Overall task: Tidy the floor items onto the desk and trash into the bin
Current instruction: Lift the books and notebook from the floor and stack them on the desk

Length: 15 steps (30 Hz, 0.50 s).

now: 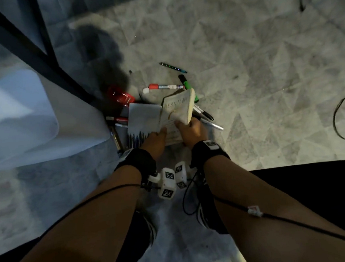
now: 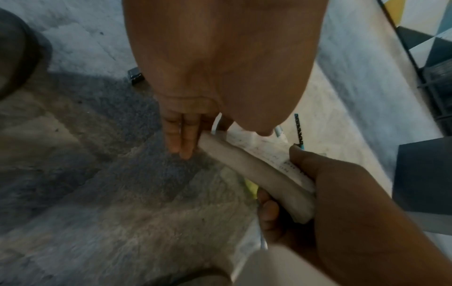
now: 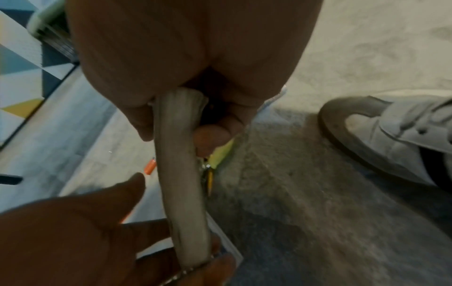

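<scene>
A cream paperback book (image 1: 178, 107) is tilted up off the grey patterned floor, among scattered pens. My left hand (image 1: 161, 132) pinches its near left corner, thumb on the cover and fingers (image 2: 182, 141) below. My right hand (image 1: 184, 123) grips the near right end, thumb (image 3: 141, 122) and curled fingers (image 3: 212, 135) round the page block (image 3: 181, 174). Loose on the floor are a red-capped marker (image 1: 164, 87), a green highlighter (image 1: 187, 86), a dark dotted pen (image 1: 173, 67), a black marker (image 1: 204, 112) and a white sheet (image 1: 143, 116).
A clear red object (image 1: 120, 95) and a red pen (image 1: 118, 119) lie by the black desk leg (image 1: 28, 45). Pale sheeting (image 1: 17, 114) fills the left. A black cable (image 1: 337, 117) loops at right. My shoes (image 3: 391, 139) stand just behind the hands.
</scene>
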Each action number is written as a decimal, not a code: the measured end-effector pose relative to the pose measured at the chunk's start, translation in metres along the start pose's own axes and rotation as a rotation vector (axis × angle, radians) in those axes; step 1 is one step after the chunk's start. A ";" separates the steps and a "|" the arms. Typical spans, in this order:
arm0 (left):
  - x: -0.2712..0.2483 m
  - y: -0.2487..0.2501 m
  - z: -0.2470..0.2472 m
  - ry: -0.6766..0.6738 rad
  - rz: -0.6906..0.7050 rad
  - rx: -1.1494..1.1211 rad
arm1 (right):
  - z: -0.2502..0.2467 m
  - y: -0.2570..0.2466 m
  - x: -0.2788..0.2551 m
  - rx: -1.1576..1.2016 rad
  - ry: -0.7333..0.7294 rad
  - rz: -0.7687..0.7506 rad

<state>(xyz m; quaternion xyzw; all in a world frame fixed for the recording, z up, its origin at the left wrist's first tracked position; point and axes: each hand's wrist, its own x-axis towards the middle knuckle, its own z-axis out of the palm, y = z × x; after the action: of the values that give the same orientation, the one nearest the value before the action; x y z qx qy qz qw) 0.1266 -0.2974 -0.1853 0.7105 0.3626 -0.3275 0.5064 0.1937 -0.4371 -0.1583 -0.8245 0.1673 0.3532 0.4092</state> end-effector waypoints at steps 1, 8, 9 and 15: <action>-0.010 0.010 -0.004 -0.025 0.018 0.037 | -0.004 -0.010 -0.004 0.002 -0.020 0.000; -0.090 0.067 -0.053 0.038 0.036 0.104 | -0.035 -0.062 -0.034 -0.025 -0.214 0.055; -0.102 0.075 -0.063 0.061 0.079 0.075 | -0.039 -0.071 -0.036 -0.019 -0.270 0.040; -0.212 0.116 -0.135 0.046 0.080 -0.191 | -0.084 -0.155 -0.124 0.146 -0.525 -0.043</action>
<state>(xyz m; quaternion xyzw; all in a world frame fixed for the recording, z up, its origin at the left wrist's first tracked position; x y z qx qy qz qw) 0.1276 -0.2327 0.0838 0.6802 0.3752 -0.2547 0.5759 0.2325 -0.4111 0.0515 -0.6763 0.0629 0.5332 0.5043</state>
